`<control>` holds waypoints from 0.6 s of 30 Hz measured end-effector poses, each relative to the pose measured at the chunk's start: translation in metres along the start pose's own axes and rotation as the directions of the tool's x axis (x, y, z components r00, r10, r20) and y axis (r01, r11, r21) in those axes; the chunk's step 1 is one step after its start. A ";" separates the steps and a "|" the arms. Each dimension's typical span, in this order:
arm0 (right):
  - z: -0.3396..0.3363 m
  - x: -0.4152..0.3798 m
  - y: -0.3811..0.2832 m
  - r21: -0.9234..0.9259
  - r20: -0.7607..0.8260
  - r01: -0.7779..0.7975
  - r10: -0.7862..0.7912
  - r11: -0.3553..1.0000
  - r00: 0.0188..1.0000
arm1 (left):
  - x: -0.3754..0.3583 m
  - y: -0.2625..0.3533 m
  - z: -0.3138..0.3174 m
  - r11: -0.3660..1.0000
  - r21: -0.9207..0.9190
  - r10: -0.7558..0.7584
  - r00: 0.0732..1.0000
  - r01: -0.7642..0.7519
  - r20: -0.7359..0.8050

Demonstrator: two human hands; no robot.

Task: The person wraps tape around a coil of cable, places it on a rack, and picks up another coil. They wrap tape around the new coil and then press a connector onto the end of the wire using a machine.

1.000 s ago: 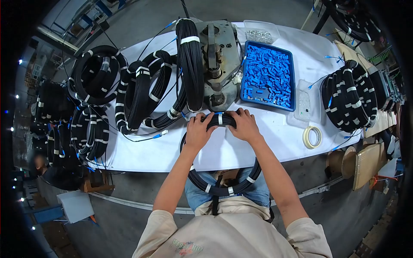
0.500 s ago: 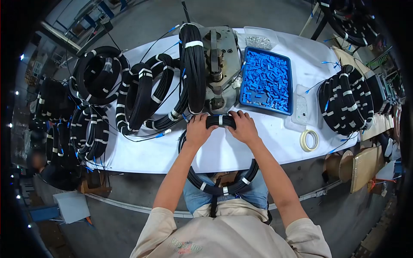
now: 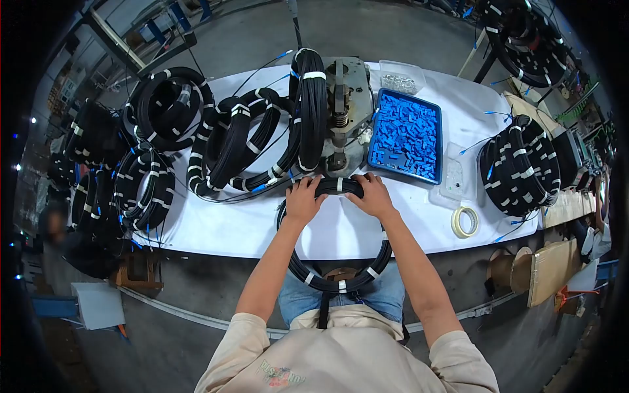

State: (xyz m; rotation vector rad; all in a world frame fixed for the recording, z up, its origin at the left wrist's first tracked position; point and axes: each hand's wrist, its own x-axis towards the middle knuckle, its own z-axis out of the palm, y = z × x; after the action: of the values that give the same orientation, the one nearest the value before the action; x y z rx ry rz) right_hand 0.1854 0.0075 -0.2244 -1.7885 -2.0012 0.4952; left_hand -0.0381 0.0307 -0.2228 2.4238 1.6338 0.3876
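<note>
Taped coils (image 3: pixel 226 150): Crowded on the table (image 3: pixel 419 229) well left of the metal press (image 3: pixel 339 105), wound in black cable and banded in white.
Standing coil (image 3: pixel 313 124): Upright just left of the press, overlapping its side from this view.
Left hand (image 3: pixel 303 200): Curled over the held coil's far arc, on the near side of the press and left of it; grasping, thumb toward the inside of the ring.
Held coil (image 3: pixel 341 186): Gripped by both hands on the near side of the press, with the far arc running left to right just short of the base and the ring reaching back past the table edge, over the lap; contact with the table impossible to tell.
Right hand (image 3: pixel 372 196): Wrapped around the same arc in a mirrored grasp, slightly nearer the press than the left.
Blue tray (image 3: pixel 405 172): Filled with small blue pieces, just right of the press.
Tape roll (image 3: pixel 455 223): Flat, right of the press and toward the body.
Floor (image 3: pixel 406 39): More on show beyond the press than a second ago, through a tilt in view; without clear change in the grip or the coil's place before the press.
</note>
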 end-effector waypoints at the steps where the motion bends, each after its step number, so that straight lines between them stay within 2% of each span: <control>1: 0.001 0.000 0.000 -0.010 -0.005 -0.006 0.006 1.000 1.000 | -0.001 -0.001 0.000 1.000 -0.003 0.005 1.000 -0.005 -0.004; 3: 0.002 -0.001 0.002 0.007 -0.014 -0.005 0.005 1.000 1.000 | -0.001 0.001 -0.002 1.000 -0.010 0.009 1.000 -0.009 -0.006; 5: 0.002 0.001 0.003 0.025 -0.026 0.002 -0.001 1.000 1.000 | 0.002 0.004 -0.006 0.997 -0.057 -0.047 0.997 0.050 0.065; 7: 0.004 0.002 0.003 -0.039 -0.009 -0.009 0.009 0.999 1.000 | 0.003 0.003 -0.001 0.999 -0.021 -0.027 0.999 0.027 0.032; 9: 0.003 0.001 0.001 -0.013 -0.051 0.002 -0.003 1.000 0.999 | 0.001 0.001 0.001 1.000 0.017 0.001 1.000 -0.001 -0.002; 11: -0.004 0.000 -0.004 0.000 -0.103 0.023 -0.022 1.000 0.994 | 0.002 0.001 -0.001 0.999 -0.050 -0.002 1.000 0.002 0.007; 12: -0.007 -0.001 -0.008 0.036 -0.215 0.064 -0.055 0.997 0.975 | 0.001 0.001 -0.005 0.992 -0.127 -0.013 1.000 0.011 -0.013; 13: -0.009 -0.002 -0.013 0.069 -0.324 0.112 -0.084 0.991 0.942 | -0.003 0.000 -0.008 0.992 -0.127 -0.019 0.999 0.015 -0.029; 14: -0.011 0.002 -0.019 0.129 -0.452 0.198 -0.120 0.972 0.884 | -0.003 -0.002 -0.012 0.976 -0.215 0.008 0.989 -0.040 -0.150; 15: -0.019 0.008 -0.029 0.120 -0.456 0.219 -0.143 0.968 0.878 | -0.002 -0.005 -0.016 0.950 -0.293 0.022 0.962 -0.105 -0.271; 16: -0.030 0.009 -0.045 0.350 -0.361 0.117 0.018 0.929 0.932 | -0.004 -0.005 -0.029 0.893 -0.426 -0.015 0.936 -0.146 -0.352; 17: -0.038 0.012 -0.061 0.552 -0.221 -0.010 0.158 0.834 0.963 | -0.007 -0.009 -0.042 0.896 -0.422 -0.030 0.931 -0.137 -0.364; 18: -0.041 0.017 -0.073 0.618 -0.176 -0.032 0.178 0.786 0.968 | -0.011 -0.015 -0.053 0.878 -0.479 -0.118 0.959 -0.020 -0.258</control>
State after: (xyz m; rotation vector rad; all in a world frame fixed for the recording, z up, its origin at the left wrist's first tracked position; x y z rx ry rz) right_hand 0.1435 0.0162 -0.1504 -1.4607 -1.3651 0.8261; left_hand -0.0717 0.0271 -0.1783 2.0145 1.4694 1.0348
